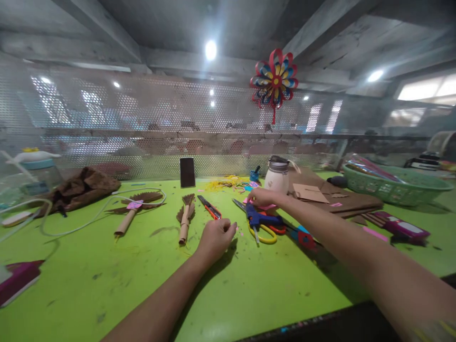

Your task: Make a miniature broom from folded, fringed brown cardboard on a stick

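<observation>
My left hand (216,238) rests low over the green table, its fingers curled in; whatever they may hold is hidden. Just beyond it lies a utility knife (211,208) with a red-orange handle. My right hand (262,196) reaches out among pink paper pieces (268,207), fingers bent down and pressed together, their tips too small to make out. Below that hand lie a blue glue gun (261,219) and yellow-handled scissors (268,234). Left of the knife is a rolled brown paper piece (184,223) with leaf-like cutouts; another paper-tube piece (126,222) carries a pink bow.
A phone (187,172) leans upright at the back, with yellow shreds (228,182) beside it. Behind my right arm stand a white bottle (276,176), folded brown paper (351,201) and a green basket (395,186). A white cable (80,232) loops across the left side.
</observation>
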`<state>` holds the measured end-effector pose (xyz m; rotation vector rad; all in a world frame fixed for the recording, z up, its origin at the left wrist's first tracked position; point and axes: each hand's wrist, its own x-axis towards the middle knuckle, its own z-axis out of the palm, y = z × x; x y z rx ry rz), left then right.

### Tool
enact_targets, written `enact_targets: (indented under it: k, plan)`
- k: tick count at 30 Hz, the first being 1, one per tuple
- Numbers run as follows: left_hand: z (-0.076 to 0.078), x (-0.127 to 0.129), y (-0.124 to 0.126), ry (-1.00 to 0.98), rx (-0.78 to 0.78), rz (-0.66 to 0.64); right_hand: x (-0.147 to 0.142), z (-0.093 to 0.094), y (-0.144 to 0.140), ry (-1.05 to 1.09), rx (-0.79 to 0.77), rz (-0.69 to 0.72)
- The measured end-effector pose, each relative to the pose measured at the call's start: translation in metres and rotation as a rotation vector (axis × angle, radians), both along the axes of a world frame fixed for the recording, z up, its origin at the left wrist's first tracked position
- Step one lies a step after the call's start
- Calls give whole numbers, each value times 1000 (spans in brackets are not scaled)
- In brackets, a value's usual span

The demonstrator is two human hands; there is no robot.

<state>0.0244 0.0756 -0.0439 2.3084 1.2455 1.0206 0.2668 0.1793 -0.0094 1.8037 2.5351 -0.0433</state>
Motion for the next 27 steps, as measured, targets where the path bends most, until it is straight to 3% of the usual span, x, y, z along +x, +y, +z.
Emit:
enact_targets:
  k: [11,17,27]
  plan:
    - [2,1,1,6,-65,3,6,-8,-4,59,205,-100]
    - [3,0,2,-8,-97,8,24,2,2,113,345,-247]
    - [4,0,1,-5,-108,-30,29,20,-9,130,427,-252]
